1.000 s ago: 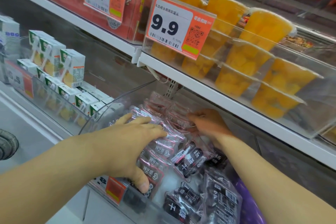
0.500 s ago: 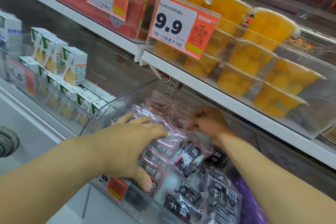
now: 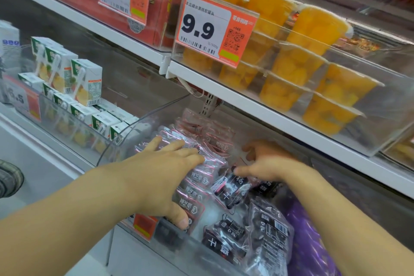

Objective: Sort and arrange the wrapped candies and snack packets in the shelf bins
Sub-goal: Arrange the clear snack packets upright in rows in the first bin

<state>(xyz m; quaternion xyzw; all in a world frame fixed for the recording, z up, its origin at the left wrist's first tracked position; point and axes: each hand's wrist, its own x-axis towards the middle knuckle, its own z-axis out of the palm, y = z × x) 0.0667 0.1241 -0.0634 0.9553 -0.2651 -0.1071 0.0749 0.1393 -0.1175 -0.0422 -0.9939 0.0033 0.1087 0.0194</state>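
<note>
- Head view: the left hand lies flat, its straight fingers pressing the row of pink-edged clear candy packets in the clear plastic shelf bin.
- The row runs from the bin's front toward the back.
- The right hand has fingers curled at the row's right side; I cannot tell whether they pinch anything.
- Loose black-printed snack packets lie just beneath the right hand, nearer it.
</note>
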